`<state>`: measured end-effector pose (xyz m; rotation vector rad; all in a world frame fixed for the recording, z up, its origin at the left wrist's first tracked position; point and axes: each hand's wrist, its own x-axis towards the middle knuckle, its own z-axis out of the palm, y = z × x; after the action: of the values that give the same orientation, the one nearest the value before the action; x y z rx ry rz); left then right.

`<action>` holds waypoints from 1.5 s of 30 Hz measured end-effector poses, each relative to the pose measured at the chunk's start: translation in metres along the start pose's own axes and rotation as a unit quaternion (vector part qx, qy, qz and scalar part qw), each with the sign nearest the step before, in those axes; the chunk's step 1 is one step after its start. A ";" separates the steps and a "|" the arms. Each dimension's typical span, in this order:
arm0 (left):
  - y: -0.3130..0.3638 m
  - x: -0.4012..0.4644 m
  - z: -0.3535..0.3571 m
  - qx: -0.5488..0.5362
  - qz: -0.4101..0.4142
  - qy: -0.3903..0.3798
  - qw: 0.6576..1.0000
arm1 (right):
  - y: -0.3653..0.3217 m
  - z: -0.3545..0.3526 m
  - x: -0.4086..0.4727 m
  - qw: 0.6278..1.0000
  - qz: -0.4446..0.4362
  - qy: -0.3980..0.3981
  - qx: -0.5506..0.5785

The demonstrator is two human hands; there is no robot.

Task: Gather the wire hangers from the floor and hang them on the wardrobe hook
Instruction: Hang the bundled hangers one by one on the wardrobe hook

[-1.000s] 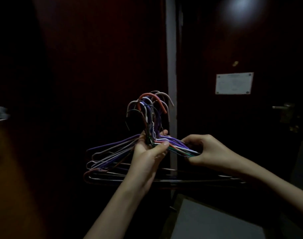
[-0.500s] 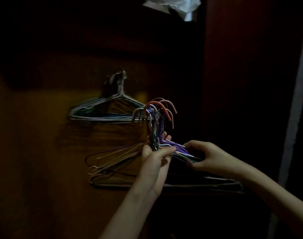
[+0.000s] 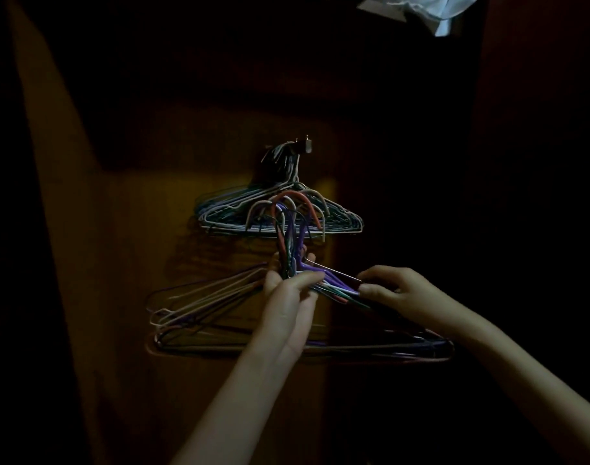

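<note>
Change since the earlier frame: the held bundle of wire hangers now sits higher and nearer the wardrobe hook, its hook ends overlapping the set already hung there; the view has shifted so the hook lies near centre. Item 1, left hand: forearm rising from the lower middle, palm turned inward, thumb and fingers wrapped round the twisted necks of the bundle. Item 2, right hand: forearm entering from the lower right, fingers curled, thumb and fingertips pinching the right shoulder wires just beside the necks. Item 3, bundle: purple, white, red and green wires, held upright below the hook, not yet on it. Item 4, hung hangers: suspended from the hook against the dim wooden panel. Item 5, pale cloth: upper right edge.
</note>
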<state>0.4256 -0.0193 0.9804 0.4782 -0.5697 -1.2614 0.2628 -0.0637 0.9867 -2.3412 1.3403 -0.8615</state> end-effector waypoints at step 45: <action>0.000 0.105 -0.023 0.092 0.130 0.086 0.984 | 0.055 0.041 0.169 0.991 -0.010 0.137 0.006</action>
<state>0.4613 -0.1209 0.9774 0.6388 -0.5850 -0.9133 0.3160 -0.2377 0.9844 -2.2949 1.4095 -1.2300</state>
